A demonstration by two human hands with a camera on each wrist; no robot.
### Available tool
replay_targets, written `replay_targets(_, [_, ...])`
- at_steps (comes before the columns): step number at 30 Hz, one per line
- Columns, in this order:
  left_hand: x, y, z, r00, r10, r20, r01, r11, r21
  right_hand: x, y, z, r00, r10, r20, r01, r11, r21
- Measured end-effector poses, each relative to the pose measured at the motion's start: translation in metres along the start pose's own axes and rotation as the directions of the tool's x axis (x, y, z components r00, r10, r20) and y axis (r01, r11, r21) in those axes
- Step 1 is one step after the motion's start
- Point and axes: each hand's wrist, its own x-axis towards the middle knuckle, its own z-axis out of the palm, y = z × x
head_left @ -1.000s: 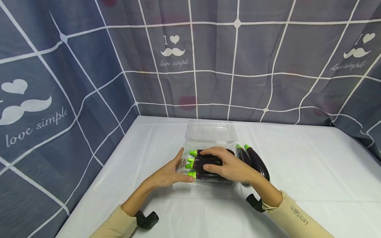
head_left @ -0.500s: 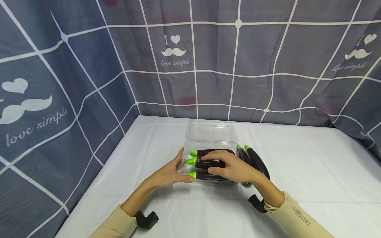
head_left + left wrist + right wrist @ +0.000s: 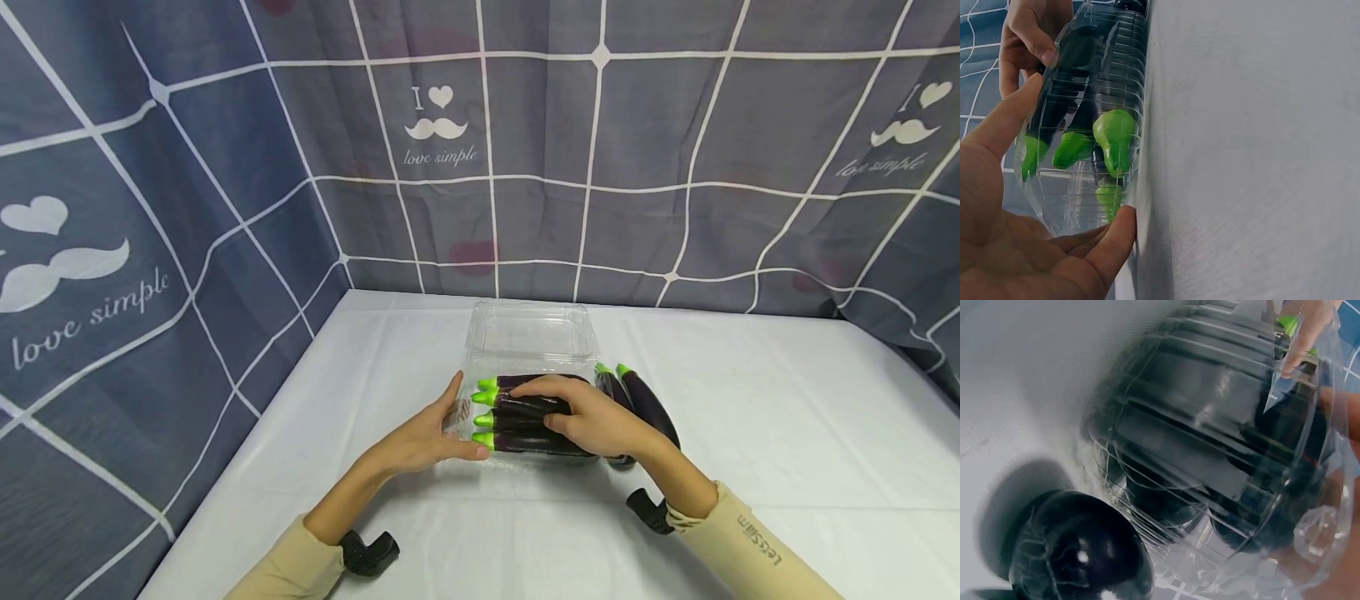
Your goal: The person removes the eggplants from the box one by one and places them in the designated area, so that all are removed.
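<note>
Several dark purple eggplants [image 3: 540, 442] with bright green caps lie side by side in a clear ribbed plastic clamshell box [image 3: 1135, 69]. My right hand [image 3: 596, 421] reaches over the box from the right, thumb and fingers pinching the eggplant [image 3: 528, 404] second from the back. My left hand [image 3: 423, 437] spreads thumb and fingers across the box's left end, beside the green caps. In the left wrist view, those fingertips rest along the clear wall. The right wrist view shows dark eggplant bodies through the plastic; the gripping fingers are mostly hidden there.
The box's clear lid [image 3: 534, 332] lies folded back behind it. Two more eggplants [image 3: 651, 410] lie against the right side of the box on the white cloth [image 3: 787, 433]. A grey checked curtain [image 3: 540, 217] stands behind the table and along its left.
The right hand has shifted slightly right and brought an eggplant toward the back of the box. Caps that were bunched and overlapping now sit in a spaced row. The left hand has stayed put.
</note>
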Motion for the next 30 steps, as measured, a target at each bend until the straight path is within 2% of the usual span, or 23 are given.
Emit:
replay_targets(6, [0.002,-0.001,0.0,1.0,0.007,0.001,-0.007,1.0,-0.009,-0.001,-0.001,-0.001,1.0,0.0,-0.029,0.0,1.0,0.012])
replay_targets(15, [0.001,-0.001,0.0,1.0,0.001,-0.007,-0.002,1.0,-0.011,-0.002,0.006,0.001,0.989,0.018,-0.144,-0.013,0.999,0.036])
replay_targets(26, [0.001,-0.001,-0.001,1.0,0.009,-0.013,-0.009,1.0,0.008,-0.01,0.005,-0.002,0.942,0.069,-0.327,-0.058,0.997,0.042])
replay_targets(30, [0.001,-0.001,0.0,1.0,0.009,-0.011,-0.009,1.0,-0.004,-0.011,0.002,-0.005,0.921,0.044,-0.388,-0.045,0.999,0.007])
